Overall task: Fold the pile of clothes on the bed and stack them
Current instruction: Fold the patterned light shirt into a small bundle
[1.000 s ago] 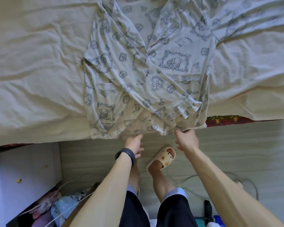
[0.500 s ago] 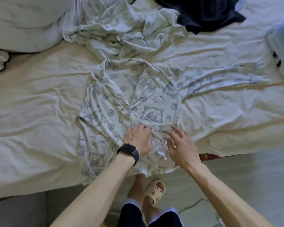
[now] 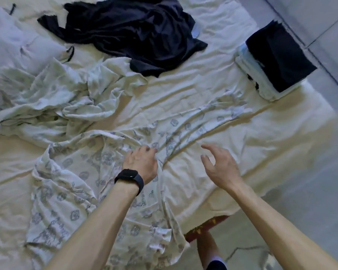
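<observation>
The bed (image 3: 261,152) fills most of the view; its near edge runs past 5 o'clock, with floor (image 3: 310,211) beyond. Three loose garments lie on it. A printed shirt (image 3: 76,172) spreads from centre to 7 o'clock, its hem at the edge and one sleeve reaching toward 2. A dark garment (image 3: 135,32) lies at 12 and a pale one (image 3: 57,98) at 10. One folded stack (image 3: 277,59) sits at 2, near the bed's corner. The left hand (image 3: 141,162), wearing one watch (image 3: 130,177), grips the shirt at centre. The right hand (image 3: 222,168) hovers over bare sheet at 4, fingers loose and spread.
</observation>
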